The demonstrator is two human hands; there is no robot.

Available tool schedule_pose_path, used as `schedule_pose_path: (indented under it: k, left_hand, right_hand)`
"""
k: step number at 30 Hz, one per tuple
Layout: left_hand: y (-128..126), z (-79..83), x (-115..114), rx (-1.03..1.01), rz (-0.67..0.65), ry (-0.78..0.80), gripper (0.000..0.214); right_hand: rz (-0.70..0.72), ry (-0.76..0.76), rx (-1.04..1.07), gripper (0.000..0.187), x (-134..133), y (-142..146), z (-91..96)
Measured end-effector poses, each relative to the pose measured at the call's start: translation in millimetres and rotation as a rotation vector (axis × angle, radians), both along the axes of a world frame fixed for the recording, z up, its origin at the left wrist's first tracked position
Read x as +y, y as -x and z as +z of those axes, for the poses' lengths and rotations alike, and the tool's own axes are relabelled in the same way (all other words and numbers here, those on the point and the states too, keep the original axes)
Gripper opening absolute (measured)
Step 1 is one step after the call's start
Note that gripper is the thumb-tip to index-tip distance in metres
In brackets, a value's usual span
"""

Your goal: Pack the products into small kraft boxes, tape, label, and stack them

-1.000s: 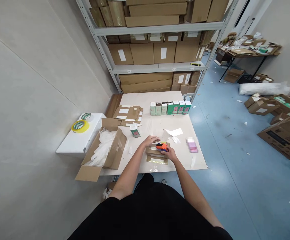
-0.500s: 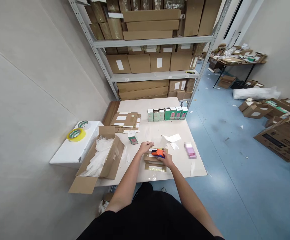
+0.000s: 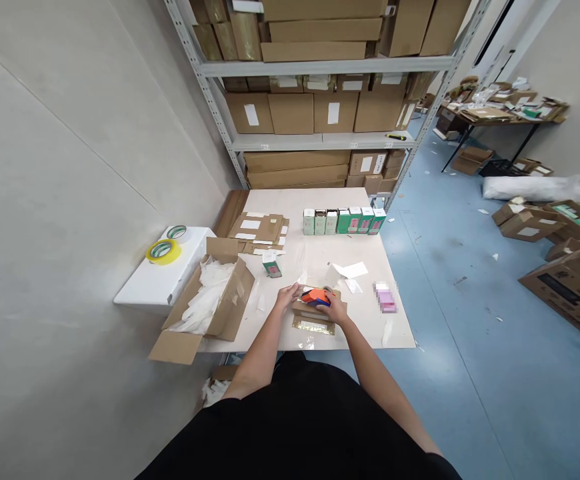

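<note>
My right hand (image 3: 336, 309) grips an orange and blue tape dispenser (image 3: 315, 297) lying over the top of a small cardboard box (image 3: 304, 307). At the left end of that box is my left hand (image 3: 288, 295), its fingers bent against the end, close to the dispenser's dark front. The dispenser and my hands hide much of the box's top. Just below it, on my side, a cardboard flap with shiny tape (image 3: 314, 325) lies on the white table (image 3: 355, 333). One green and white carton (image 3: 271, 265) stands beyond my left hand.
An open carton of white packing material (image 3: 230, 300) stands left, beside tape rolls (image 3: 164, 252) on a white box. Flattened cardboard (image 3: 257, 229) and a row of small green and white cartons (image 3: 343, 222) lie farther back. White paper (image 3: 350, 270) and a blurred pink item (image 3: 385, 298) are right.
My left hand has come down from above the box to its left end. The tape dispenser, still in my right hand, is tilted a little differently. The whole view has shifted slightly.
</note>
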State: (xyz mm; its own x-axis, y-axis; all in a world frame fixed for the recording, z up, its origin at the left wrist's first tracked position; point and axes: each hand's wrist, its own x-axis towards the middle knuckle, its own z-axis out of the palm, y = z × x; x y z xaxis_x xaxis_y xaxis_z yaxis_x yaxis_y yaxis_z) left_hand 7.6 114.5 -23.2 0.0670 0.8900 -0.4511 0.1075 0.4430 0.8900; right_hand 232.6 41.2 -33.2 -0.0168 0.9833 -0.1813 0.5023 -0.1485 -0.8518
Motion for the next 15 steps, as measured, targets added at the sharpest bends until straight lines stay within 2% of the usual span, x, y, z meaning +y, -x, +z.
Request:
schedule_pose_path:
  k: [5, 8, 15]
  left_hand:
    - [2, -13.6, -2, -0.109, 0.154, 0.073, 0.068]
    - [-2, -19.8, -2, -0.139, 0.213, 0.082, 0.064]
    - [-16, -22.2, -5, -0.142, 0.277, 0.020, 0.057]
  right_hand:
    - [0.096, -0.020, -0.087, 0.043, 7, -4, 23.0]
    - [0.134, -0.028, -0.186, 0.042, 10, -14, 33.6]
    - [0.103, -0.014, -0.319, 0.043, 6, -21, 38.3]
